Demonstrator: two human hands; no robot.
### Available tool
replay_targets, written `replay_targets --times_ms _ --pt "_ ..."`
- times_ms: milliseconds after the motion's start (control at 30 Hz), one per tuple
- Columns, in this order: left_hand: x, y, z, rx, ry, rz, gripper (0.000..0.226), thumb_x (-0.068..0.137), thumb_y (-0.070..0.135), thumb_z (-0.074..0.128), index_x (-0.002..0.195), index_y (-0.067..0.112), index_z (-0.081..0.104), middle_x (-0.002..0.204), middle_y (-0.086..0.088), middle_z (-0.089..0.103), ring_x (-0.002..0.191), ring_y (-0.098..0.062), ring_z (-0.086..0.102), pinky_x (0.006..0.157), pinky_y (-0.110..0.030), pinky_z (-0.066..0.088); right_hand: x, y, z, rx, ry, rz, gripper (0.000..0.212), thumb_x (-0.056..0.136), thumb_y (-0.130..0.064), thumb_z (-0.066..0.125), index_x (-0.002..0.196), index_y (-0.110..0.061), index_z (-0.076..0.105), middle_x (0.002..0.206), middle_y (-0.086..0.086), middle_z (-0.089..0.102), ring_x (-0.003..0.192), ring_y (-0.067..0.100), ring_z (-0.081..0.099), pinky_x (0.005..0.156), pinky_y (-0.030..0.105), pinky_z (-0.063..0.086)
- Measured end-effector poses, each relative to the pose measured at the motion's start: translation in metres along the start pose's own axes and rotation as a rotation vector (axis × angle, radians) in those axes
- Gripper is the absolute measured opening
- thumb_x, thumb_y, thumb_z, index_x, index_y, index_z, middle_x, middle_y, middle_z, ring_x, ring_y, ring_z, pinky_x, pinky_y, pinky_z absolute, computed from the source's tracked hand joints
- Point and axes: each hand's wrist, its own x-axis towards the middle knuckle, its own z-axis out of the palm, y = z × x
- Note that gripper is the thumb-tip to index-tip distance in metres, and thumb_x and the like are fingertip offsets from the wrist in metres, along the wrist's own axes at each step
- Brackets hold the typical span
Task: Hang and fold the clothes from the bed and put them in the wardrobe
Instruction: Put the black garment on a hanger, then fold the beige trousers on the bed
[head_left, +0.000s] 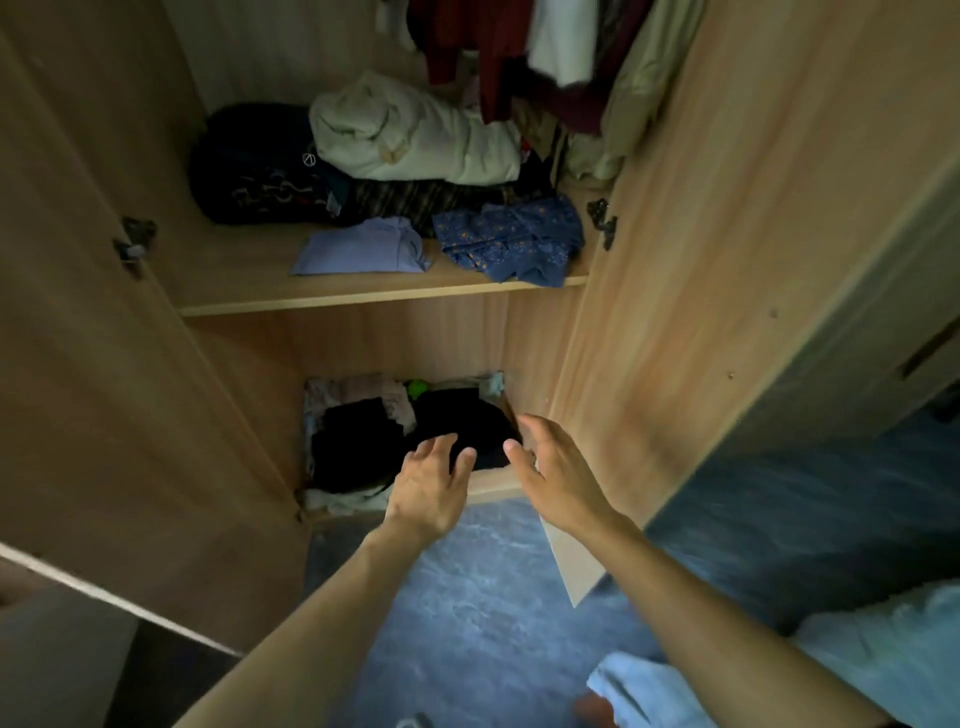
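Wardrobe (701, 260), doors open.
- Lower shelf (493, 482): black folded clothes (467, 421) at its front edge.
- Left hand (431, 488), right hand (550, 467): both released, fingers spread, grasping nothing, at that edge, apart.
- Upper shelf (384, 297), 12 o'clock: lavender shirt (363, 249); blue patterned garment (514, 239) reaching the front edge.

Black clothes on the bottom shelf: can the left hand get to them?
Probably yes. The left hand is open right at the black clothes, the wardrobe stands open, and nothing lies between them.
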Motion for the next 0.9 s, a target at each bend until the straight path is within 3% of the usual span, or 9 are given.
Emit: replay_targets --times_ms 167,333,467,567,700,800,900 --pt "-0.028 0.038 -0.014 -0.01 0.041 0.119 0.06 0.101 0.056 0.029 0.144 0.017 0.044 0.145 -0.01 0.049 0.132 -0.033 0.044 0.109 -0.046 0.037 -0.04 -0.013 -0.046 -0.029 0.102 -0.033 0.05 0.101 -0.045 0.04 0.145 -0.019 0.039 0.148 0.0 0.044 0.137 0.017 0.038 0.111 0.03 0.031" --pt "-0.041 0.065 -0.006 -0.05 -0.024 0.249 0.051 0.103 0.048 0.032 0.137 0.014 0.048 0.139 -0.012 0.052 0.126 -0.035 0.045 0.104 -0.044 0.038 -0.081 -0.015 -0.074 -0.092 0.236 0.056 0.05 0.101 -0.041 0.045 0.143 -0.014 0.041 0.145 0.006 0.047 0.135 0.021 0.041 0.112 0.033 0.032" --pt "-0.049 0.087 0.021 -0.185 -0.095 0.35 0.065 0.094 0.058 0.027 0.135 0.015 0.053 0.137 -0.01 0.056 0.128 -0.032 0.048 0.109 -0.042 0.037 -0.132 -0.002 -0.085 -0.142 0.306 0.149 0.056 0.094 -0.049 0.047 0.137 -0.013 0.048 0.136 0.008 0.054 0.128 0.026 0.047 0.108 0.033 0.036" --pt "-0.063 0.114 0.057 -0.205 -0.194 0.448 0.056 0.101 0.053 0.033 0.139 0.016 0.051 0.141 -0.008 0.054 0.132 -0.028 0.047 0.112 -0.038 0.033 -0.179 0.019 -0.1 -0.169 0.381 0.296 0.06 0.093 -0.053 0.046 0.138 -0.013 0.048 0.137 0.008 0.053 0.13 0.024 0.046 0.109 0.029 0.032" --pt "-0.095 0.156 0.1 -0.217 -0.327 0.57 0.049 0.103 0.046 0.037 0.135 0.013 0.053 0.136 -0.011 0.058 0.126 -0.029 0.051 0.106 -0.036 0.038 -0.245 0.041 -0.128 -0.206 0.484 0.439 0.064 0.092 -0.058 0.042 0.138 -0.014 0.047 0.138 0.01 0.053 0.128 0.026 0.048 0.109 0.035 0.037" --pt "-0.127 0.198 0.125 -0.206 -0.424 0.669 0.043 0.102 0.041 0.042 0.128 0.011 0.058 0.129 -0.013 0.062 0.121 -0.032 0.055 0.103 -0.037 0.041 -0.299 0.056 -0.153 -0.229 0.628 0.539 0.056 0.097 -0.048 0.048 0.14 -0.013 0.046 0.141 0.01 0.05 0.13 0.025 0.046 0.109 0.033 0.033" --pt "-0.165 0.24 0.146 -0.215 -0.516 0.774 0.054 0.096 0.048 0.039 0.127 0.009 0.058 0.13 -0.014 0.062 0.122 -0.031 0.055 0.104 -0.038 0.04 -0.356 0.068 -0.179 -0.234 0.735 0.634 0.052 0.099 -0.042 0.048 0.143 -0.015 0.043 0.146 0.007 0.046 0.135 0.021 0.042 0.112 0.034 0.032"
